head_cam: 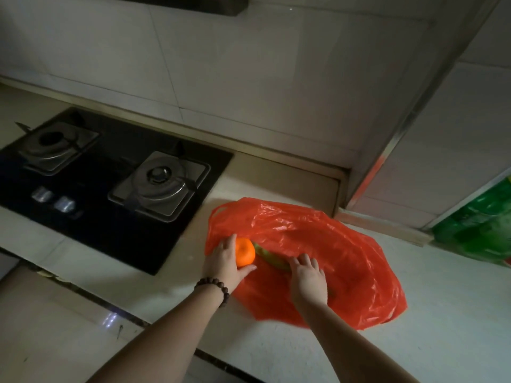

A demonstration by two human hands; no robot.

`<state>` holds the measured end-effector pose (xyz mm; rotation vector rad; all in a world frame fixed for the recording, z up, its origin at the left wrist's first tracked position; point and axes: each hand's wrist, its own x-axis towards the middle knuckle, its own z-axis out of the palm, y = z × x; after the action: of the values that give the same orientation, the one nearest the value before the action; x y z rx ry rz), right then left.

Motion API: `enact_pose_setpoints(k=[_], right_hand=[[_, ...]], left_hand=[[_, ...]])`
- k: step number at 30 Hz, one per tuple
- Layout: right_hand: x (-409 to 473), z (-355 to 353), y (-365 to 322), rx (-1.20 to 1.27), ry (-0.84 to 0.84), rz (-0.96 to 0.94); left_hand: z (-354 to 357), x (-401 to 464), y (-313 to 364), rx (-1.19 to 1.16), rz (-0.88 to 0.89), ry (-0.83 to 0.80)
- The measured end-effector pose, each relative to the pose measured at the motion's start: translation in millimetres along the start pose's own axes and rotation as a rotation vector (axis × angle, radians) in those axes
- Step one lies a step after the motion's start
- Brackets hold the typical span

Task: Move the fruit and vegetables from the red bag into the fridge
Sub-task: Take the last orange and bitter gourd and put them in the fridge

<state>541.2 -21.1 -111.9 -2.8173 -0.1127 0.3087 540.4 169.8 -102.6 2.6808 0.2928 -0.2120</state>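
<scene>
A red plastic bag lies flat on the pale counter, its mouth and handles toward the stove. My left hand, with a bead bracelet on the wrist, is shut on an orange at the bag's left edge. A long green vegetable pokes out of the bag next to the orange. My right hand rests on the vegetable's lower part, fingers curled over it; most of the vegetable is hidden under the hand and the bag. The fridge is not in view.
A black two-burner gas stove is set into the counter at the left. A green printed package leans at the right. Tiled wall and a corner pillar stand behind the bag. The counter's front edge runs diagonally below my arms.
</scene>
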Motion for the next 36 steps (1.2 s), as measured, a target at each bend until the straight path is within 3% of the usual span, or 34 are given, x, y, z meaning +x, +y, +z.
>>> enact_pose_setpoints(k=[11,17,26,36], right_hand=[[-19.0,-46.1,-9.1,0.107,0.212,-0.053],[-31.8,-77.6,-24.1,0.15,0.321,-0.169],[-28.2,-101.4,-90.2,0.214,0.314,-0.503],[-54.5,-73.7,-231.8,0.236,0.157,-0.892]], left_hand=[[-42.8,-19.1,8.1,-0.129,0.153,0.147],[-67.8,-42.7,15.7,-0.181,0.129,0.25],[-116.5,-98.5,-22.1,-0.32,-0.094,0.511],[-167.3,-206.8,-111.5,-0.316,-0.427,0.776]])
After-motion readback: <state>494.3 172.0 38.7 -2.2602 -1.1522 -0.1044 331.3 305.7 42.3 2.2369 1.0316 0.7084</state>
